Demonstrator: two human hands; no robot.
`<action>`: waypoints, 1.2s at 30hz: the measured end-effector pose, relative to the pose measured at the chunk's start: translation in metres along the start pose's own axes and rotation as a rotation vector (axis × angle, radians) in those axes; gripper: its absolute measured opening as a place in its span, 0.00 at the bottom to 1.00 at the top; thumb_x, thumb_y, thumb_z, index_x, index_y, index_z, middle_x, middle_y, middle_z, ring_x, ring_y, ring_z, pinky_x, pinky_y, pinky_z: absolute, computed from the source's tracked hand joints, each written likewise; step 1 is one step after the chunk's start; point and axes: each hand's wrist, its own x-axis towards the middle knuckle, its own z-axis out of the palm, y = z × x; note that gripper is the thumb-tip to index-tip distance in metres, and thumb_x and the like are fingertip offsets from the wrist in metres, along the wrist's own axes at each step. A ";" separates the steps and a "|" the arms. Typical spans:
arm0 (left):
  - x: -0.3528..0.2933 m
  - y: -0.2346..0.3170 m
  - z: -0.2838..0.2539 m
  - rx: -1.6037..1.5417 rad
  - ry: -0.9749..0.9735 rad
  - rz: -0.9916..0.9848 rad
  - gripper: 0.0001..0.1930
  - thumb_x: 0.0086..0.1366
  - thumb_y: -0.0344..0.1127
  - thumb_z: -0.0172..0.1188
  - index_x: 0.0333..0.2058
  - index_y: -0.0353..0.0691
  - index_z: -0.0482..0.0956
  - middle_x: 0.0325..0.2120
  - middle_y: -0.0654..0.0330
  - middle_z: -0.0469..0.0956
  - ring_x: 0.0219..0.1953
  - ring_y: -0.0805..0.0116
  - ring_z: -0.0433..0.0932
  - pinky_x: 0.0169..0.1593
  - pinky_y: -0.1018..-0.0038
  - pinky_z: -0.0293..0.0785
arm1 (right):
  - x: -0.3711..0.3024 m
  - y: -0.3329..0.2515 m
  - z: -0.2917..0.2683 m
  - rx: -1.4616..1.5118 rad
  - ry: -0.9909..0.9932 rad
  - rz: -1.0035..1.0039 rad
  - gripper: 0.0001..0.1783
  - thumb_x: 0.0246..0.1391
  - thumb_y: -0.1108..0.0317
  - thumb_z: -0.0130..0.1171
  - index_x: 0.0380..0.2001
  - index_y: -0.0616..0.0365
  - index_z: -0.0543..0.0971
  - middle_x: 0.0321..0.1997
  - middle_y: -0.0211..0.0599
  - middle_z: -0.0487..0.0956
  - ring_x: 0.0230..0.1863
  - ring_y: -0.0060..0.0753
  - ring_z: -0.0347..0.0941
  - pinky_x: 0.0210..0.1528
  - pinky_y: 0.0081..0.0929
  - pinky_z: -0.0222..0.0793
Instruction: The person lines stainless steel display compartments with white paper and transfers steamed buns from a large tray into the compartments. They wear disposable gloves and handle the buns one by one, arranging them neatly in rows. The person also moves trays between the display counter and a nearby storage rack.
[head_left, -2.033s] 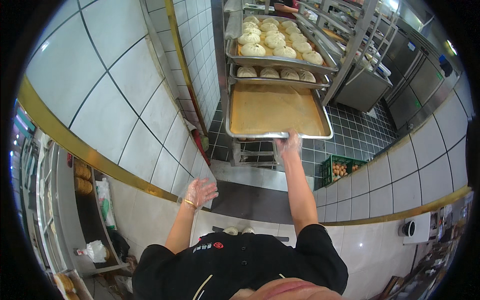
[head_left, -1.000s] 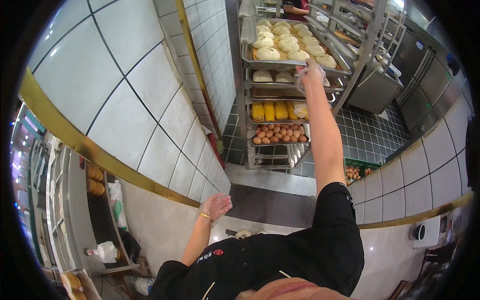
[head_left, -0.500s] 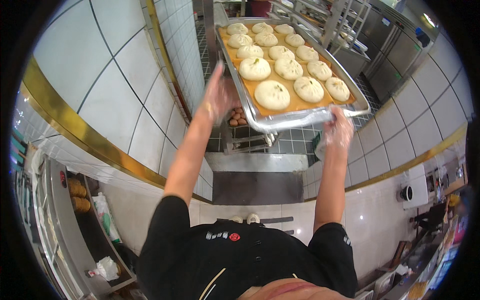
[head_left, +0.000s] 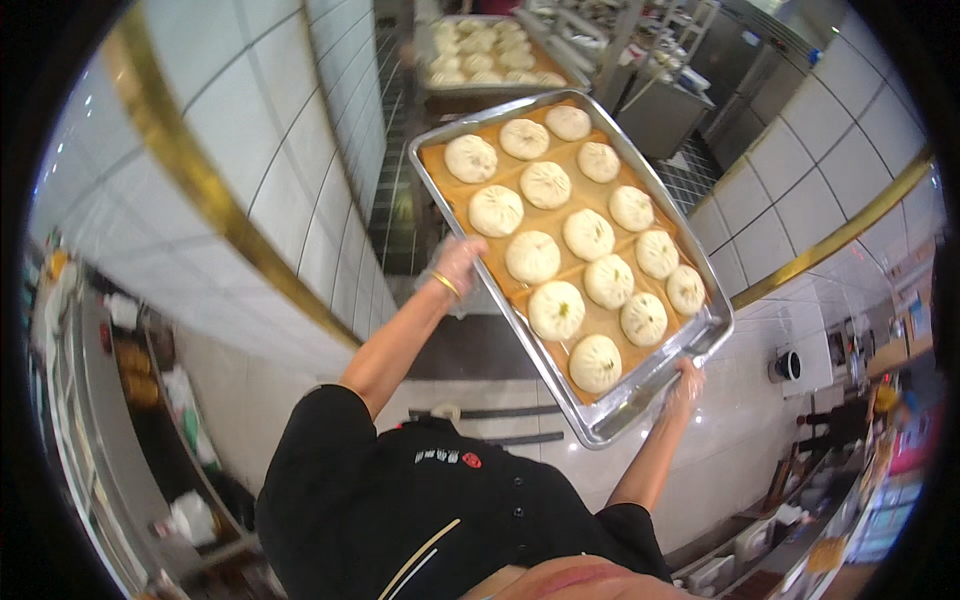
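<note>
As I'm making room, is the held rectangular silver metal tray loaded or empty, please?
Loaded, not empty: round white pleated buns sit across the brown sheet lining the silver tray.

Wht lettering (head_left: 436, 457), red rnd logo (head_left: 472, 460) on blk shirt (head_left: 450, 500), too sm. to read

I watch through the left one of two fisheye lenses worn side by side on the wearer's head, facing steeply down and forward over the black shirt (head_left: 470, 520) at my lower edge, with picture left matching the wearer's left. Close below me, the metal tray (head_left: 640, 398) between the left hand (head_left: 460, 266) and right hand (head_left: 687, 386) takes up the middle, while the rear bun tray (head_left: 485, 78) sits farther off near the top and the pale floor (head_left: 715, 480) lies well beneath. My wide angle bends the left brass trim (head_left: 205, 190) toward the dark round rim.
</note>
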 end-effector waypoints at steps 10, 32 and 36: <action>-0.238 -0.158 -0.067 0.189 0.077 -0.091 0.09 0.57 0.44 0.60 0.25 0.48 0.79 0.23 0.66 0.76 0.26 0.79 0.70 0.30 0.75 0.67 | -0.005 0.006 -0.120 -0.359 -0.316 0.166 0.17 0.37 0.66 0.55 0.33 0.62 0.76 0.31 0.40 0.74 0.37 0.38 0.68 0.42 0.37 0.64; -0.516 0.012 -0.334 0.660 1.254 0.736 0.06 0.57 0.37 0.56 0.23 0.45 0.73 0.25 0.68 0.72 0.31 0.73 0.70 0.36 0.72 0.69 | -0.373 -0.029 0.370 -0.219 -1.571 0.216 0.23 0.32 0.72 0.55 0.39 0.64 0.71 0.34 0.37 0.73 0.35 0.35 0.69 0.38 0.29 0.67; -0.553 0.129 -0.381 -0.130 1.316 0.491 0.09 0.51 0.41 0.59 0.28 0.47 0.72 0.28 0.67 0.68 0.33 0.70 0.69 0.34 0.67 0.70 | -0.530 -0.097 0.437 -0.197 -1.564 0.113 0.08 0.35 0.67 0.55 0.18 0.62 0.73 0.21 0.32 0.71 0.24 0.27 0.65 0.30 0.24 0.61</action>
